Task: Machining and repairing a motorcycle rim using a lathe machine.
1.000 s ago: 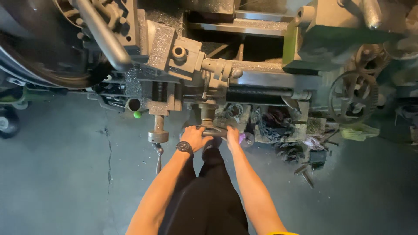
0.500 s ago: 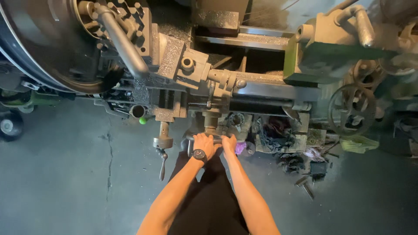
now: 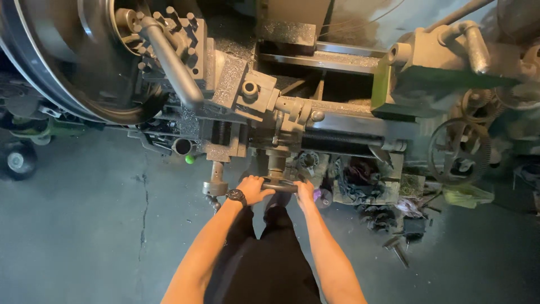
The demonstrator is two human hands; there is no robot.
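Observation:
I look down on a large grey lathe [image 3: 292, 107]. Both my hands grip a short metal crank handle [image 3: 279, 186] that hangs from the front of the lathe's carriage. My left hand [image 3: 254, 188], with a black wristwatch, is closed over the handle's left end. My right hand [image 3: 304, 193] is closed over its right end. A second, smaller crank handle [image 3: 215, 186] hangs just left of my left hand, untouched. Behind the carriage, a long round grey bar [image 3: 171, 59] sticks out of the big round chuck [image 3: 84, 62] at upper left.
A green tailstock [image 3: 444, 79] sits at the upper right, with a spoked handwheel [image 3: 458, 151] below it. Tools, rags and scrap [image 3: 388, 208] lie on the floor to my right. A small wheel [image 3: 19, 162] stands at the far left on the cracked concrete floor [image 3: 101, 225].
My view has shifted closer to the lathe and slightly left. Both hands have stayed on the crank handle, which looks a little turned, with my right hand now lower on its end.

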